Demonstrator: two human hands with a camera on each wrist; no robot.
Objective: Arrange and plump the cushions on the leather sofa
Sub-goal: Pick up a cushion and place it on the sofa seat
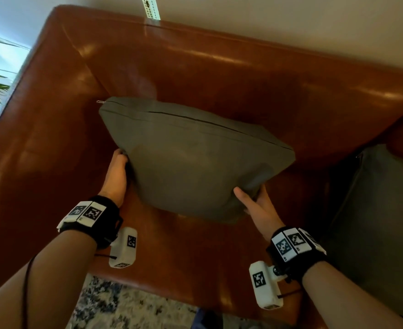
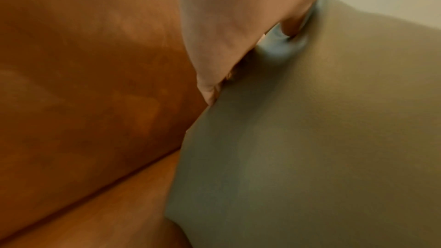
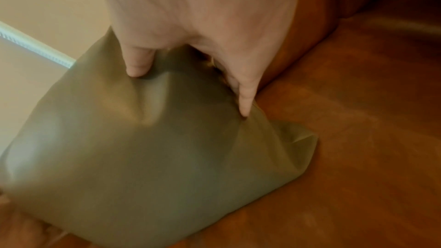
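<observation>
So the olive-grey square fabric cushion [image 1: 195, 157] is up off the seat of the tan leather sofa [image 1: 219, 74], near its left-arm corner. The left hand [image 1: 117, 173] grips the cushion's left side and the right hand [image 1: 255, 203] pinches its lower right corner. I'd squeeze both sides inward to push the filling to the middle, then set it against the backrest.

The right wrist view shows the fingers [image 3: 137, 63] digging into bunched fabric. Only the head view shows a second dark grey cushion [image 1: 374, 210] at the seat's right edge.
</observation>
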